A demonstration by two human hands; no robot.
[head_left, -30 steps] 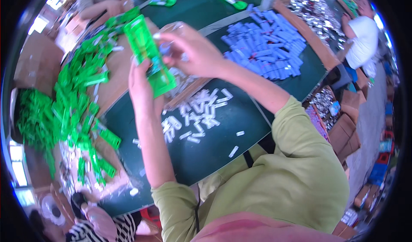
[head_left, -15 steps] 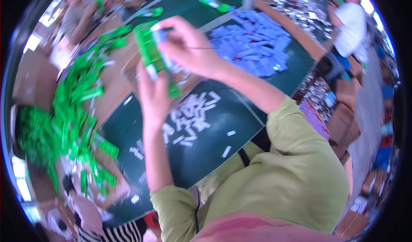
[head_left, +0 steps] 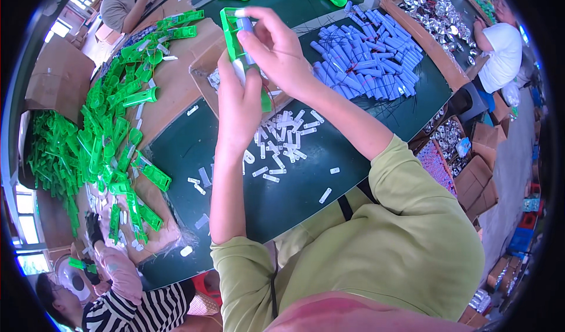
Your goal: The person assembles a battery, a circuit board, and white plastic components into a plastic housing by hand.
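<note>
Left hand [head_left: 238,105] grips a green plastic case [head_left: 234,33] from below — upright over the dark table [head_left: 294,196]. Right hand [head_left: 276,46] pinches a blue cylinder [head_left: 246,29] against the case — white strips [head_left: 282,140] lie beneath.

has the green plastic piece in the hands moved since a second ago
Cannot tell for certain: the head camera itself shifted. The green plastic piece still sits over the cardboard tray by the white strips, held by left hand and right hand.

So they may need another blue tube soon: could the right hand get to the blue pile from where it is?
Probably yes. The blue pile lies open on the table just beside the right hand, nothing between them, though its fingers now pinch a tube at the green casing.
</note>
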